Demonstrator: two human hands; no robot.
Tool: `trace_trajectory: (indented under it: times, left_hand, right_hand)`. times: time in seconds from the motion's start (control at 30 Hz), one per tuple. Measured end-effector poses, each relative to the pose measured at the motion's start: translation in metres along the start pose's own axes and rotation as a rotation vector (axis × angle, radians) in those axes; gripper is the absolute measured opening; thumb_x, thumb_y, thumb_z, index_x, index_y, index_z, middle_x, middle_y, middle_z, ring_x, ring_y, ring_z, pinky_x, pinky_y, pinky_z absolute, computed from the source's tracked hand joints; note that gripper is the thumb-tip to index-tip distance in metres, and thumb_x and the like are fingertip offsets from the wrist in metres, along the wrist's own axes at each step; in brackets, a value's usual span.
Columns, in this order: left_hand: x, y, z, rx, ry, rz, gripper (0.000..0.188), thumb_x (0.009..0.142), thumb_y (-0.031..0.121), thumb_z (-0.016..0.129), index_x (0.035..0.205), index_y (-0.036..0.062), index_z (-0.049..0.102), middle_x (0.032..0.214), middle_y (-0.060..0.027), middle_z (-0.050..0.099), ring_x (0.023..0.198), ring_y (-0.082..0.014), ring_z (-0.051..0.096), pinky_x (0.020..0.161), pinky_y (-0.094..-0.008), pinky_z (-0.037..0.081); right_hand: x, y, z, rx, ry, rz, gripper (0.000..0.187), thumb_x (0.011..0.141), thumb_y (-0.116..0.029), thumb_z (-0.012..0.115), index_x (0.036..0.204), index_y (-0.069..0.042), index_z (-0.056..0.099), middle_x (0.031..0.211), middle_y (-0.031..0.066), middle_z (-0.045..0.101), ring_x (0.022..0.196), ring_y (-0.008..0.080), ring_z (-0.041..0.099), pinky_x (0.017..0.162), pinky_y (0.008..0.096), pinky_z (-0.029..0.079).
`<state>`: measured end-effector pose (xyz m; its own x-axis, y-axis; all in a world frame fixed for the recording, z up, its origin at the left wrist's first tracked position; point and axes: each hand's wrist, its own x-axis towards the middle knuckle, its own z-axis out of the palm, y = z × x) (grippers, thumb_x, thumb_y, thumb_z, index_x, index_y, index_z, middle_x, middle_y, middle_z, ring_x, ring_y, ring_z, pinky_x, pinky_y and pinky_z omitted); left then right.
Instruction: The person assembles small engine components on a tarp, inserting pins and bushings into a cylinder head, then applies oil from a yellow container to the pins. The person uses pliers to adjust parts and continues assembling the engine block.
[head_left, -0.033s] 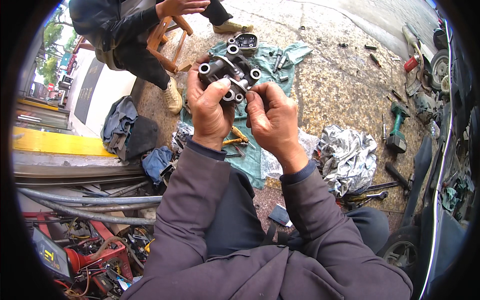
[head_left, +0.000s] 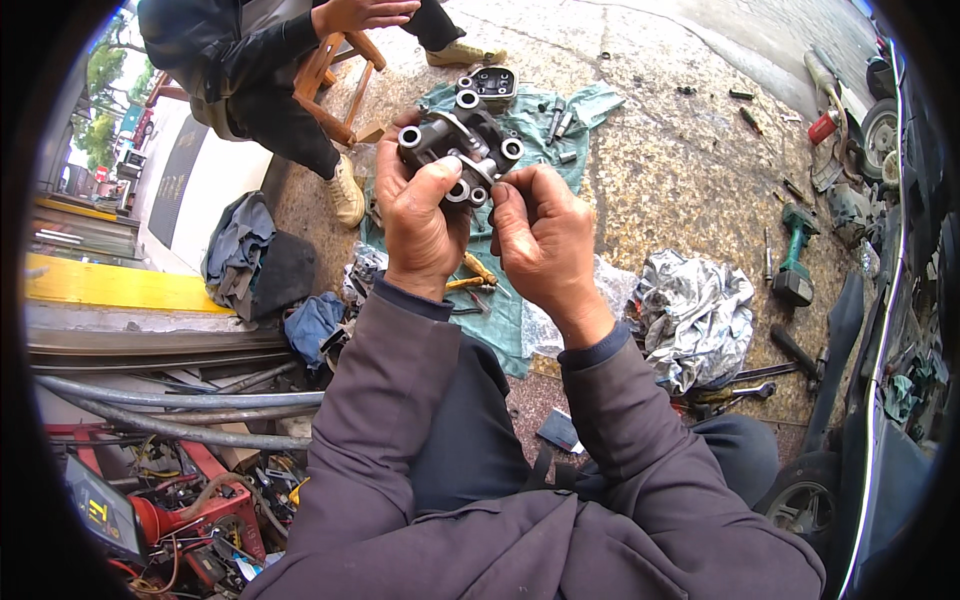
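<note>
My left hand (head_left: 425, 215) grips an engine cylinder head (head_left: 470, 150), a dark grey metal casting with several bright round sleeves, and its thumb lies over the near side. At the casting's right edge, my right hand (head_left: 545, 235) is closed in a pinch beside a small sleeve. What those fingertips hold, if anything, is hidden. Just beyond the casting, a dark metal cover (head_left: 493, 84) lies on a green cloth (head_left: 510, 330). Below my hands on that cloth are yellow-handled pliers (head_left: 478, 270).
A person in a dark jacket (head_left: 225, 60) sits at the far left on a wooden stool (head_left: 318, 85). To the right lie a crumpled silver sheet (head_left: 697, 315), a green cordless drill (head_left: 797, 255) and a wrench (head_left: 740, 393). A red machine (head_left: 205, 480) and metal pipes (head_left: 190, 398) crowd the lower left.
</note>
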<state>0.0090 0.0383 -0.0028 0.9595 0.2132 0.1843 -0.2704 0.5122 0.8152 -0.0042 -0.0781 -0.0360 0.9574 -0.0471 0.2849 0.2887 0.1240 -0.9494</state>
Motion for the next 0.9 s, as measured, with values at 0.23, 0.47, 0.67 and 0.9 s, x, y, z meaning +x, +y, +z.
trace_trajectory:
  times: [0.23, 0.47, 0.67, 0.9]
  left_hand:
    - [-0.001, -0.002, 0.001, 0.004, 0.002, -0.031, 0.055, 0.08, -0.006, 0.059, 0.13, 0.0023, 0.039, 0.109, -0.0097, 0.057, 0.094, -0.0194, 0.062, 0.085, -0.0341, 0.056]
    - [0.0, -0.003, 0.001, 0.085, 0.049, -0.071, 0.048, 0.079, -0.004, 0.061, 0.123, 0.0015, 0.044, 0.104, -0.0086, 0.058, 0.088, -0.0194, 0.063, 0.082, -0.0335, 0.057]
    - [0.006, -0.002, -0.008, -0.003, -0.032, -0.113, 0.029, 0.078, -0.003, 0.06, 0.106, -0.0004, 0.056, 0.094, -0.0086, 0.065, 0.081, -0.019, 0.067, 0.077, -0.0328, 0.058]
    - [0.005, 0.003, -0.02, 0.097, -0.115, -0.111, 0.034, 0.085, 0.001, 0.059, 0.119, -0.0003, 0.055, 0.101, -0.0099, 0.063, 0.09, -0.02, 0.065, 0.077, -0.0324, 0.058]
  right_hand:
    - [-0.002, 0.006, 0.001, 0.01, -0.012, 0.011, 0.007, 0.086, -0.003, 0.066, 0.085, 0.0, 0.06, 0.064, 0.0131, 0.061, 0.053, 0.0218, 0.06, 0.051, 0.0333, 0.046]
    - [-0.001, 0.004, -0.003, -0.026, -0.088, -0.069, 0.006, 0.091, -0.005, 0.062, 0.088, 0.0, 0.06, 0.065, 0.0047, 0.061, 0.054, 0.0105, 0.057, 0.049, 0.026, 0.044]
    - [0.009, 0.006, -0.012, 0.028, -0.08, 0.022, 0.014, 0.087, -0.01, 0.067, 0.081, 0.002, 0.061, 0.061, 0.0114, 0.061, 0.051, 0.0156, 0.056, 0.049, 0.0312, 0.043]
    - [0.018, 0.008, -0.018, 0.437, -0.237, 0.287, 0.051, 0.089, -0.023, 0.073, 0.119, 0.009, 0.046, 0.079, 0.0113, 0.064, 0.058, 0.0114, 0.063, 0.043, 0.0223, 0.05]
